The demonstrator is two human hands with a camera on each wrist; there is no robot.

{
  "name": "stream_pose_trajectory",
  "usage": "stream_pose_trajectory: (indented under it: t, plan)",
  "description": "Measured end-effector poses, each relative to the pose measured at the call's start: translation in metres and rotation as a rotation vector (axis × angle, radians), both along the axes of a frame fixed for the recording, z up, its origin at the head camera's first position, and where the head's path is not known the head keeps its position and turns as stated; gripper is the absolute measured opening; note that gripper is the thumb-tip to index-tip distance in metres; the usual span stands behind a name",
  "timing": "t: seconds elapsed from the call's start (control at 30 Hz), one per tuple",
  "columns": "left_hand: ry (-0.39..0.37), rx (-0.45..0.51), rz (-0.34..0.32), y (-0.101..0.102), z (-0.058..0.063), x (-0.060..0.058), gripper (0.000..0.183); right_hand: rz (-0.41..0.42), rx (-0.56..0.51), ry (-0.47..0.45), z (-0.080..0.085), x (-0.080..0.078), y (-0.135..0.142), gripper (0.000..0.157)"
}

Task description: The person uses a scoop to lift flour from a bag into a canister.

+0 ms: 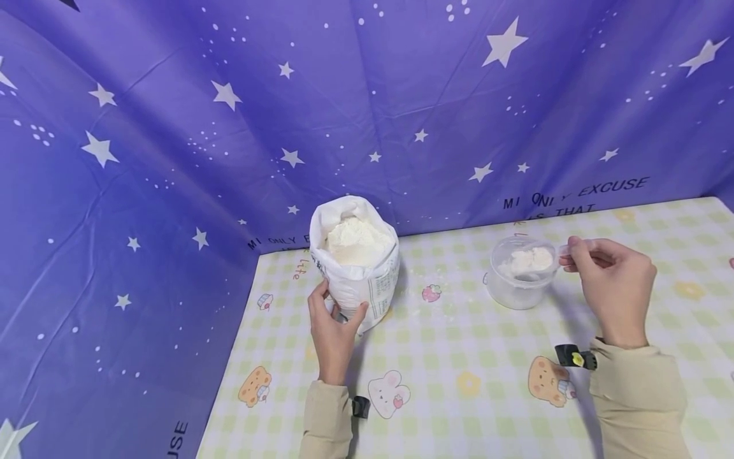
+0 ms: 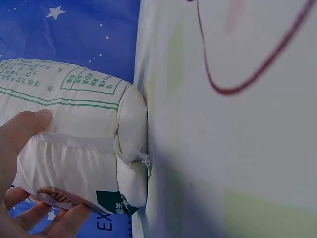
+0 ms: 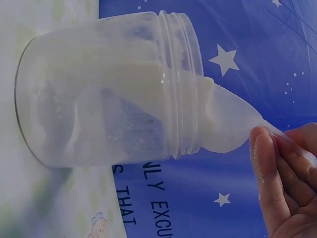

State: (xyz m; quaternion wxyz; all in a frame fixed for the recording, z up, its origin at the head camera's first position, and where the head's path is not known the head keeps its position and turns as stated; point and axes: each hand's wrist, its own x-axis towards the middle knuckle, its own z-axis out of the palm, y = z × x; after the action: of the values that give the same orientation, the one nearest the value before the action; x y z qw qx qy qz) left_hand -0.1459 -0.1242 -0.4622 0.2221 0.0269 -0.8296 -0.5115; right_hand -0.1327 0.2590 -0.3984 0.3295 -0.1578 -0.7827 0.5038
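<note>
A white woven bag [image 1: 378, 290] of pale flour [image 1: 355, 242] stands with its top open and rolled back. My left hand [image 1: 334, 335] grips the bag low on its near side, thumb and fingers on opposite sides, as the left wrist view also shows. In my right hand [image 1: 618, 287], a translucent plastic scoop [image 3: 230, 119] is pinched by its handle. Its bowl, carrying flour, is at the mouth of a clear plastic jar [image 1: 516, 293]. Through the cloudy jar wall, I cannot tell how much flour lies inside.
A green-and-white checked tablecloth [image 1: 441, 357] with cartoon prints covers the table. Faint white powder specks lie between bag and jar. A purple-blue star-patterned curtain [image 1: 344, 115] hangs close behind both and along the left.
</note>
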Motion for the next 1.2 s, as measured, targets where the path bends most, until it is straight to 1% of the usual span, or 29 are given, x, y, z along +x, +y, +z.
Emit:
stream_pose_trajectory:
  t: [0.27,0.47,0.7,0.83,0.97,1.03,1.2]
  plan:
    - [-0.014,-0.003,0.009,0.0,0.001,0.001,0.081,0.001,0.045,0.022,0.003,0.003,0.0,0.028]
    - [-0.015,-0.002,0.013,-0.001,0.001,0.001,0.081,0.021,0.026,0.041,0.006,0.005,-0.001,0.026]
    - [-0.016,-0.006,0.007,0.0,0.001,0.001,0.08,0.026,0.013,0.079,0.011,0.01,-0.001,0.026]
    - [-0.016,-0.011,0.013,0.0,0.001,0.002,0.081,0.03,-0.01,0.08,0.013,0.011,-0.001,0.026]
    - [-0.015,-0.012,0.018,0.0,0.001,0.002,0.081,0.026,-0.069,0.089,0.016,0.012,-0.001,0.026]
    - [-0.013,-0.012,0.016,0.0,0.002,0.002,0.081,0.021,-0.096,0.102,0.018,0.013,-0.001,0.026]
    - [-0.014,-0.013,0.013,0.001,0.003,0.002,0.081,0.005,-0.123,0.149,0.025,0.015,-0.002,0.027]
